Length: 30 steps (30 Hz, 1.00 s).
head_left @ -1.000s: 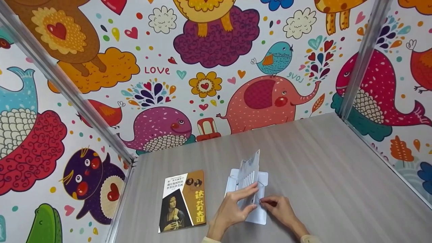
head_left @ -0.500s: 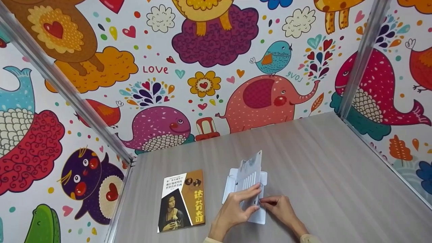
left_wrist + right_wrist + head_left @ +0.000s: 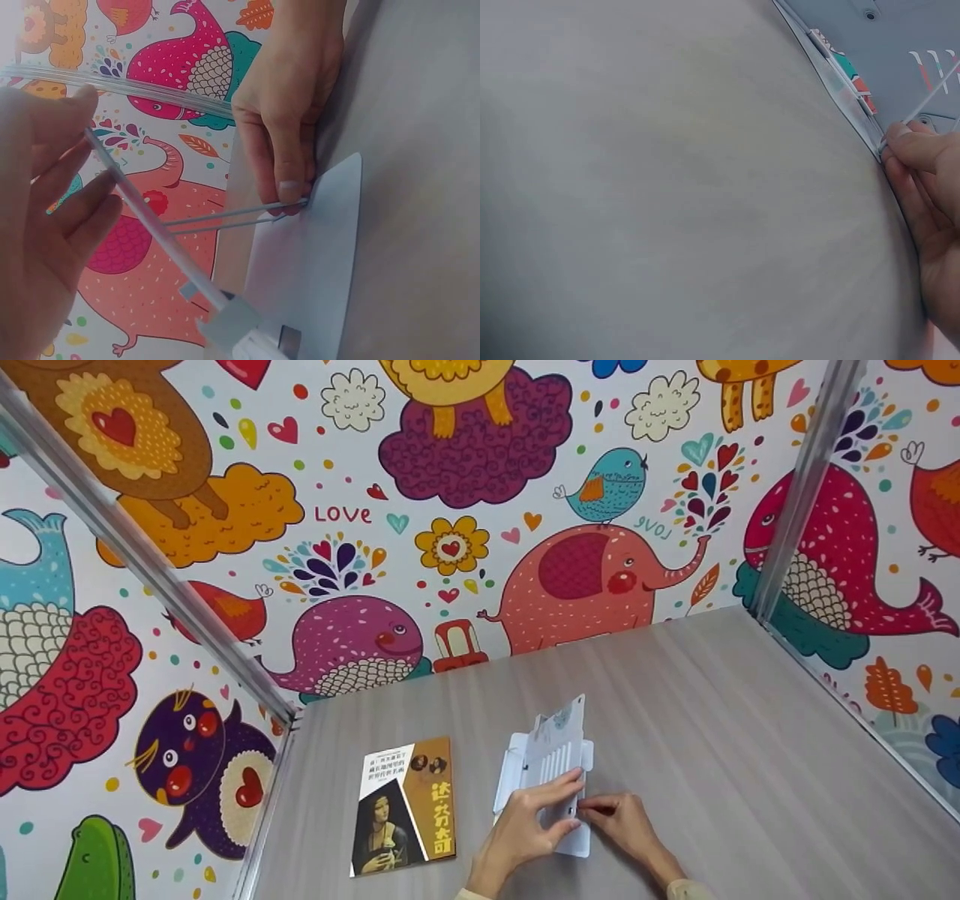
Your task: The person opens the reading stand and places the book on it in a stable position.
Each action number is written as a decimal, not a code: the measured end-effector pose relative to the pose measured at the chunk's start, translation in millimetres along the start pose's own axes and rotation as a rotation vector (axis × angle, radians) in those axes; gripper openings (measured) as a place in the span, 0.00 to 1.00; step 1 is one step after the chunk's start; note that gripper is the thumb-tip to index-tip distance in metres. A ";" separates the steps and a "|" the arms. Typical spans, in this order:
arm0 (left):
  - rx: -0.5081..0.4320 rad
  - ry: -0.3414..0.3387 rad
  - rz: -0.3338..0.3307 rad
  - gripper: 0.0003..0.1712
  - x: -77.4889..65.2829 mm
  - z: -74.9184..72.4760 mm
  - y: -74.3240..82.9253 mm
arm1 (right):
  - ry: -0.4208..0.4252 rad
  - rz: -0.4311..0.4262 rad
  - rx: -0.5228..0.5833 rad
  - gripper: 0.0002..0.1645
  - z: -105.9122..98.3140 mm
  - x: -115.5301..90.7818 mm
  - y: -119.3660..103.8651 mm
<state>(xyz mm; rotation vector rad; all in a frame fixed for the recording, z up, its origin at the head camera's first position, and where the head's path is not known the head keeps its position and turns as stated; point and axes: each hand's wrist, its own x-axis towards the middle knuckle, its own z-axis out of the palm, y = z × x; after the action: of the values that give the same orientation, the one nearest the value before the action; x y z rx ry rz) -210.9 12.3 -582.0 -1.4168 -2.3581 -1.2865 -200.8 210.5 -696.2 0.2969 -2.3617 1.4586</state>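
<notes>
A pale folding book stand (image 3: 559,739) stands partly raised on the table, its slotted panel tilted up above a flat white base (image 3: 574,844). My left hand (image 3: 525,825) holds the near edge of the raised panel with thumb and fingers. Down by the base, my right hand (image 3: 619,819) pinches the end of a thin wire support (image 3: 225,218). In the left wrist view the wire's two rods run from the panel to the right fingertips, right at the base's edge. The right wrist view shows the right thumb (image 3: 915,146) and finger on the wire.
Left of the stand lies a book (image 3: 405,810) with a portrait and yellow characters on its cover. A wood-grain table (image 3: 720,720) carries everything, enclosed by cartoon-patterned walls (image 3: 465,472) with metal corner posts (image 3: 806,487).
The raised panel has leaned slightly to the right, and my left hand has shifted a little right with it. My right hand keeps its pinch in nearly the same place.
</notes>
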 end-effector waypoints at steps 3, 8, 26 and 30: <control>0.014 0.011 0.020 0.28 -0.1 0.8 -0.7 | 0.010 -0.014 -0.001 0.05 0.9 -0.2 -0.1; 0.049 0.017 0.035 0.29 0.1 1.4 -1.2 | 0.009 -0.009 -0.025 0.05 1.8 0.8 -0.7; 0.068 0.035 0.039 0.28 -1.4 1.9 1.1 | 0.033 -0.054 -0.053 0.08 3.3 -1.9 0.1; 0.083 0.043 0.042 0.30 -3.3 1.3 0.5 | 0.033 -0.028 -0.039 0.08 1.2 -2.3 -0.8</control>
<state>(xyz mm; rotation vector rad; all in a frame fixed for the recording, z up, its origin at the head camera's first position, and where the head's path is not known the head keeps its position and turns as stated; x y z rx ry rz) -208.3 11.0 -584.1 -1.3927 -2.3130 -1.1820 -198.6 209.1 -696.9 0.2926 -2.3477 1.3920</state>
